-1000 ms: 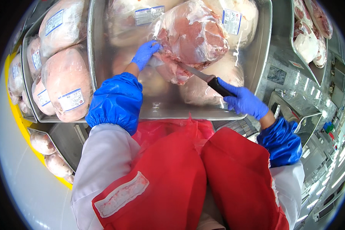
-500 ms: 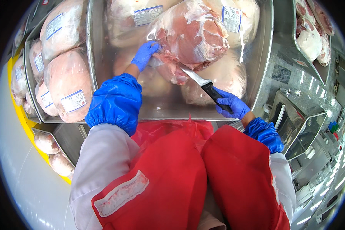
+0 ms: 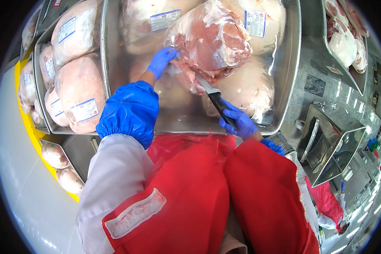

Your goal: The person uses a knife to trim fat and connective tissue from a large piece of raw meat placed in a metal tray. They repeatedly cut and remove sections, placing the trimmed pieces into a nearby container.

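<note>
A large raw joint of meat [image 3: 213, 38], red with white fat, rests on top of wrapped pieces in a deep metal tub [image 3: 178, 127]. At its left edge my left hand [image 3: 161, 62] has its closed fingers on the meat; the fingertips are partly hidden against it. My right hand [image 3: 240, 120] grips the black handle of a knife [image 3: 219, 106]. The blade points up and left, its tip end hidden in the lower flap of the joint. Below and right of the blade lies a plastic-wrapped piece of meat [image 3: 245, 89].
More wrapped, labelled meat [image 3: 78, 93] fills a metal tub on the left. Bare cuts [image 3: 343, 46] sit in another tub at the upper right. A metal bin [image 3: 326, 127] stands to the right. Beyond it, a person in a red apron [image 3: 326, 201] shows small at the rim.
My right hand has drawn left and slightly down, turning the knife steeper with its blade still at the lower flap. My left hand stays on the meat. A person has appeared at the right.
</note>
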`<state>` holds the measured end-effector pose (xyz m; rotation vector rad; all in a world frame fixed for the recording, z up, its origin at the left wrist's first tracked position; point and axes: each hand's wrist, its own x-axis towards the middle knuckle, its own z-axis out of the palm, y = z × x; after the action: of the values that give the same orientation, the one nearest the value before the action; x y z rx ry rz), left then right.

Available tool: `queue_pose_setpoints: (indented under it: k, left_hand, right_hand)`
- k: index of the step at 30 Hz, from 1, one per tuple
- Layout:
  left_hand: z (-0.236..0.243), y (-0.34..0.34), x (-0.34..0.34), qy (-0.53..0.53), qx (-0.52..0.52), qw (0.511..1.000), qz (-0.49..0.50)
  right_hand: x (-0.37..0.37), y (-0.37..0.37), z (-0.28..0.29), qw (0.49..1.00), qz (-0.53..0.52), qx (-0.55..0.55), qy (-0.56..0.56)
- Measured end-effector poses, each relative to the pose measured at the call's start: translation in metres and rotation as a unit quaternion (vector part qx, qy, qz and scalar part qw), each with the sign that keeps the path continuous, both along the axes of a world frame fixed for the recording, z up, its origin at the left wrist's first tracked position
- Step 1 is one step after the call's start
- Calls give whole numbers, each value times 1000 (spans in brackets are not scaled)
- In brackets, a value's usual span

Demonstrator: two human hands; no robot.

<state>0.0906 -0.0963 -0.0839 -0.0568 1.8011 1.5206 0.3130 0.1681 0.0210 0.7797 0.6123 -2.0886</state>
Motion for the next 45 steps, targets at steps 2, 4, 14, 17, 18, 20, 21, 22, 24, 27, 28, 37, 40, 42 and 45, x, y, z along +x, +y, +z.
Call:
queue_pose_setpoints:
  k: [2,4,14,17,18,20,21,22,24,27,28,37,40,42,45]
  left_hand:
    - [5,8,5,-4,16,1000,26]
    - [10,6,4,9,-8,1000,3]
    - [7,6,5,25,7,1000,-1]
    - [6,8,3,38,-27,999,-15]
    - [6,5,4,26,-20,999,-6]
    - [4,0,6,4,-8,1000,15]
    - [10,5,4,17,-14,1000,9]
    - [16,11,4,30,-20,999,2]
    - [22,15,2,40,-30,999,-8]
    - [20,13,0,37,-42,998,-30]
    - [18,8,-1,42,-49,997,-41]
    - [5,8,3,14,-3,1000,11]
    - [2,6,2,26,-15,1000,-3]
    - [3,4,2,26,-16,1000,-7]
    - [5,5,2,23,-12,1000,-6]
  right_hand:
    - [-3,19,22,988,89,120,45]
    - [-6,37,40,941,204,242,120]
    - [-35,42,46,450,494,597,444]
    - [-3,23,15,483,461,616,418]
    - [8,8,3,531,413,618,407]
    - [21,-18,-16,621,311,611,380]
    - [19,-26,-19,630,304,613,368]
    - [16,-32,-23,639,297,614,355]
    - [9,-35,-25,653,293,609,343]
    - [-1,-29,-9,659,306,591,350]
    - [-1,-20,4,654,315,584,363]
    - [-20,39,44,357,495,653,448]
    - [-16,34,22,397,502,634,434]
    - [-14,24,16,522,435,592,434]
    - [-15,-21,12,699,310,524,375]
